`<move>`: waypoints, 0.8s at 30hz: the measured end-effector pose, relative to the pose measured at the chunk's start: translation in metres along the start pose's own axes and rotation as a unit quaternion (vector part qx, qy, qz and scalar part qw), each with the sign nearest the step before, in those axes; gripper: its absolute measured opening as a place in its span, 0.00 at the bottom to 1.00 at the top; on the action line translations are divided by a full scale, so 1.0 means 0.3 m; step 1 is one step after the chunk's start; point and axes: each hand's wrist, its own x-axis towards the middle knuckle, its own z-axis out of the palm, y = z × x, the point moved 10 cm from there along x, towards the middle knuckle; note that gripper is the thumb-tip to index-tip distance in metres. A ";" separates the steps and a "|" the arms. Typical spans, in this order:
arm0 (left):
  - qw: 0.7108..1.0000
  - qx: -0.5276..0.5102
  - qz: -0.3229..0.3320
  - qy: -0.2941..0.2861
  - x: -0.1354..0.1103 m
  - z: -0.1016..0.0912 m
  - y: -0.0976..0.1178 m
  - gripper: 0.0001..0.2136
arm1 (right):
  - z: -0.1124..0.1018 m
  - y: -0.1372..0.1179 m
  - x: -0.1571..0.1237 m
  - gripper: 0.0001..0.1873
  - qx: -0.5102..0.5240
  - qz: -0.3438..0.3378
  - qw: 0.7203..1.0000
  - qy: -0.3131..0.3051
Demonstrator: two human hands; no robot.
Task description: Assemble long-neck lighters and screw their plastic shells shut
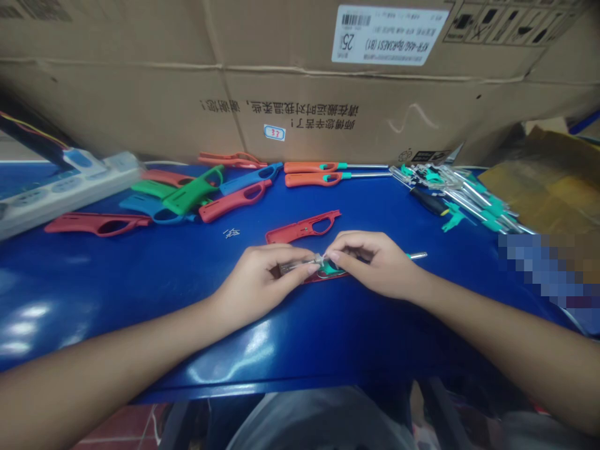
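Observation:
My left hand (265,275) is closed around a see-through lighter fuel tank (291,266), thumb and fingers near its valve end. Right beside that end my right hand (370,259) pinches with thumb and forefinger; what sits between the fingertips is too small to name. Under both hands lies a red lighter shell half (323,277), mostly covered, with a green trigger (330,269) in it. A metal lighter tube (419,255) sticks out past my right hand. The matching red shell half (302,229) rests just behind my hands.
Several small screws (231,233) lie left of centre. Coloured handle shells (192,190) are heaped at the left, by a white power strip (70,187). Two orange lighters (312,179) lie at the back. A screwdriver (427,201) and metal tubes (473,197) sit right. A cardboard box (164,87) stands behind.

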 end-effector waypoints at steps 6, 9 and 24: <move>1.000 0.000 0.000 0.000 0.001 -0.003 -0.001 0.08 | -0.003 -0.015 -0.003 0.10 -0.008 -0.022 1.000 0.004; 1.000 -0.010 -0.012 -0.002 0.001 -0.002 -0.007 0.09 | -0.004 -0.020 -0.005 0.10 -0.001 -0.024 1.000 0.001; 1.000 0.024 0.007 -0.016 0.002 0.001 0.006 0.09 | 0.000 -0.026 -0.004 0.10 -0.022 -0.027 0.999 0.004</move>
